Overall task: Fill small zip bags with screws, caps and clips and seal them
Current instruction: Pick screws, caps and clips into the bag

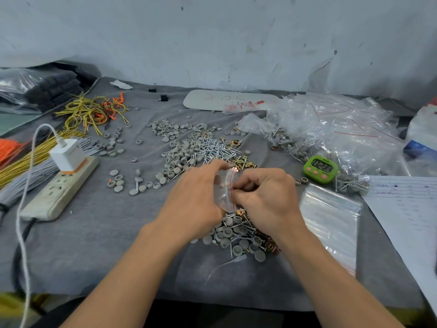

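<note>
A grey cloth-covered surface (pixel 94 252) stands against a scuffed pale wall (pixel 212 31). It is strewn with grey caps (pixel 175 159), screws (pixel 214 147) and brass clips (pixel 246 163). Near its front edge, above a mixed pile (pixel 236 235), the left hand (pixel 196 204) and right hand (pixel 267 197) pinch a small clear zip bag (pixel 224 195) with a red strip.

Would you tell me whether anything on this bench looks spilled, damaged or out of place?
Stray grey caps lie scattered left of the main pile, some beside the power strip lying on the cloth. The wall paint is flaking. The left hand and right hand grip the zip bag normally.
</note>
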Demonstrator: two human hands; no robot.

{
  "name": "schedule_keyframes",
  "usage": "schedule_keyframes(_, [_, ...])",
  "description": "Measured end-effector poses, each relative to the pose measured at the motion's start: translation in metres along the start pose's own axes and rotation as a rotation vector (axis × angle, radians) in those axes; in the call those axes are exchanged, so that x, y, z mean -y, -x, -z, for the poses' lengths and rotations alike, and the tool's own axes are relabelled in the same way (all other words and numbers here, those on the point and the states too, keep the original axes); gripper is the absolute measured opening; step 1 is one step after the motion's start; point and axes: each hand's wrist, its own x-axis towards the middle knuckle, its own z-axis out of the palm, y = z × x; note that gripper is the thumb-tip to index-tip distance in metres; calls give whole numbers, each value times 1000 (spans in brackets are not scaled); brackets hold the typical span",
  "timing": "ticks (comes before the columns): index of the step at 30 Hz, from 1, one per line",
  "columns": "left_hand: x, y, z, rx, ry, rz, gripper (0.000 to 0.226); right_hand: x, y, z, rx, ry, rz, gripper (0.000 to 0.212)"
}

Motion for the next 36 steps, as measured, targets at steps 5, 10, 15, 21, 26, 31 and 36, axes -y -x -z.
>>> schedule_keyframes(5, [-4,1,-2,23,24,-46,67,3,-4,-9,30,8,18,16])
schedule_keyframes(10, [2,-3,0,-56,84,25,54,3,-9,-8,-30,-214,-87,20])
schedule_keyframes(15, [22,-11,12,-243,68,178,64,-12,-12,9,-9,-50,-161,15])
schedule_keyframes(21, [34,-7,17,-287,-73,143,59,-13,2,4,376,462,-107,10])
schedule_keyframes(26, [32,-5,15,-244,-153,139,57,-3,1,9,440,573,-67,14])
schedule_keyframes(31, [31,-6,10,-194,-140,197,70,0,0,11,486,683,-85,28])
schedule_keyframes(36, [31,-6,9,-177,-137,191,72,-6,-4,14,431,769,-73,37])
